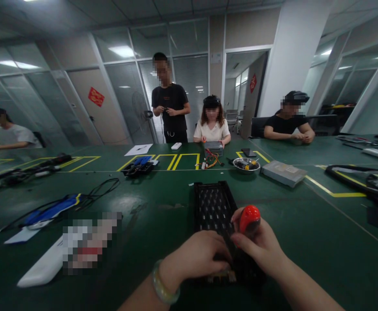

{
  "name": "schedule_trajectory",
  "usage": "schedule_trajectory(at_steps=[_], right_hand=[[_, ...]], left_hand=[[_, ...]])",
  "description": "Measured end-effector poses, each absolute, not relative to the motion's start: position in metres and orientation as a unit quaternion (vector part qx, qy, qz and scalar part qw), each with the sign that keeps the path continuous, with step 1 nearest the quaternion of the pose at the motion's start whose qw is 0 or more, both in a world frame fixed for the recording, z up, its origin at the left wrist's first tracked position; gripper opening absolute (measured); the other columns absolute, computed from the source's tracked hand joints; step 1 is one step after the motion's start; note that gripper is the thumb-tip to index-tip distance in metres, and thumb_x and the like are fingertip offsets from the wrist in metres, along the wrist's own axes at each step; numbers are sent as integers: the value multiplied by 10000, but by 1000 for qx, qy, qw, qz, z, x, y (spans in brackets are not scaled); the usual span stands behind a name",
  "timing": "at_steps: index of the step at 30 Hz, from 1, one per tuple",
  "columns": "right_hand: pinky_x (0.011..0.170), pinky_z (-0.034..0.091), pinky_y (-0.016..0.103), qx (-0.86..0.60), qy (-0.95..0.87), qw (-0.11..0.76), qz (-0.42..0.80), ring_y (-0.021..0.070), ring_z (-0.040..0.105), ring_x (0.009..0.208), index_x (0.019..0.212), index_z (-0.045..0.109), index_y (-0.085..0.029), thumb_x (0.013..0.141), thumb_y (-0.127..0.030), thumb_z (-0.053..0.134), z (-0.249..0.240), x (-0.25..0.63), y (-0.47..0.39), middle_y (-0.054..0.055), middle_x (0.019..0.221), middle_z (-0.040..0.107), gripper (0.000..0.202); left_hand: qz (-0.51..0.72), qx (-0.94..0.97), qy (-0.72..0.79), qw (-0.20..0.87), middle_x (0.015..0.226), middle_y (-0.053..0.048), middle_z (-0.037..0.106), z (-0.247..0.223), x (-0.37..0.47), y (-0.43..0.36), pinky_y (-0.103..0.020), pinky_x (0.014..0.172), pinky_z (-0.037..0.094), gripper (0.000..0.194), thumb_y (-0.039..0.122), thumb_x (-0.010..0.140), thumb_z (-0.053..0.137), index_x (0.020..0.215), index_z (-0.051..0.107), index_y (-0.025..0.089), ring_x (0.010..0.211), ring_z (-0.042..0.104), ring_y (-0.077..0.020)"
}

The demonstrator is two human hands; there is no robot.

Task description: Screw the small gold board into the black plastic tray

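A black rectangular casing (215, 203) with a patterned inner panel lies on the green table in front of me. My right hand (256, 239) is wrapped round a red-handled tool (250, 219) above the casing's right side; the tool's tip is hidden. My left hand (200, 255), with a pale bangle at the wrist, reaches over the casing's near part with its fingers bent down into it. What those fingertips touch is hidden. Near the casing's close end, a small brownish part (221, 276) shows under my left hand.
Beyond the casing are a metal bowl of parts (246, 166), a grey metal box (283, 173), coloured wires (213, 160) and a black-and-blue item (139, 166). A white long object (46, 263) and a blue strap (54, 211) lie left. Several people are around the table (163, 198).
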State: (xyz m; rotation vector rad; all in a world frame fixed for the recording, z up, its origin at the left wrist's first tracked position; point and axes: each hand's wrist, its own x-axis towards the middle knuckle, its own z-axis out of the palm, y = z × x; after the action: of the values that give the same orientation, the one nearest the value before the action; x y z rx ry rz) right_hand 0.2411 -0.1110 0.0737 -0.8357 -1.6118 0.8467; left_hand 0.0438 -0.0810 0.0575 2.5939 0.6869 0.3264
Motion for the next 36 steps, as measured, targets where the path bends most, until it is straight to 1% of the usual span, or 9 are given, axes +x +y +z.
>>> schedule_trajectory(at_steps=[4,8,11,15,19,24,29,31,36], right_hand=[[612,438,229,-339,-674,541,370,107,506,687,867,563,-207,812,-354,740,74,241,-109,-17,795,537,237],[680,466,264,-295,-691,530,393,142,578,766,1031,548,-226,922,-401,590,79,242,-113,16,864,620,209],[646,447,253,-290,-693,521,404,128,558,720,1138,503,-248,964,-379,518,81,244,-117,8,841,620,218],[623,440,245,-301,-707,509,387,122,542,706,1193,485,-258,957,-341,531,81,245,-118,2,842,591,254],[693,487,250,-332,-709,494,377,123,586,740,1213,477,-255,950,-309,565,84,244,-116,-2,855,620,283],[701,512,243,-341,-681,504,409,129,615,755,1155,482,-236,865,-310,699,84,240,-114,-10,859,650,370],[690,508,239,-352,-654,509,435,130,612,738,1129,489,-235,792,-271,773,81,238,-112,-23,833,644,443],[682,497,240,-344,-658,510,433,128,595,732,1148,494,-235,816,-299,749,81,239,-113,-20,831,629,423],[685,466,243,-304,-691,509,414,121,549,742,1232,486,-244,962,-380,533,83,243,-116,0,866,599,306]], left_hand=[[119,935,250,221,979,17,718,57,44,-81,-250,875,460,156,276,831,724,985,741,256,932,664,-160],[116,934,244,235,1006,22,718,58,44,-80,-229,884,459,156,268,837,719,991,740,250,943,662,-145],[115,935,240,233,1008,19,718,60,44,-80,-228,874,460,158,274,844,712,997,738,247,941,662,-146],[116,936,242,227,1001,19,718,61,43,-81,-230,870,461,151,283,844,708,988,736,244,932,663,-149],[119,939,235,220,990,22,721,60,44,-81,-233,882,459,150,279,837,711,982,732,246,922,664,-149],[119,946,238,187,923,19,709,57,44,-81,-249,857,462,122,305,828,720,934,733,245,889,657,-157],[120,944,245,186,973,10,707,57,43,-81,-252,842,466,145,304,842,709,972,730,244,910,661,-165],[118,944,241,191,980,12,712,58,43,-81,-258,861,464,144,299,843,711,975,728,246,924,661,-168],[112,944,223,214,1031,9,717,61,44,-81,-248,912,453,164,261,859,696,1020,722,247,970,662,-161]])
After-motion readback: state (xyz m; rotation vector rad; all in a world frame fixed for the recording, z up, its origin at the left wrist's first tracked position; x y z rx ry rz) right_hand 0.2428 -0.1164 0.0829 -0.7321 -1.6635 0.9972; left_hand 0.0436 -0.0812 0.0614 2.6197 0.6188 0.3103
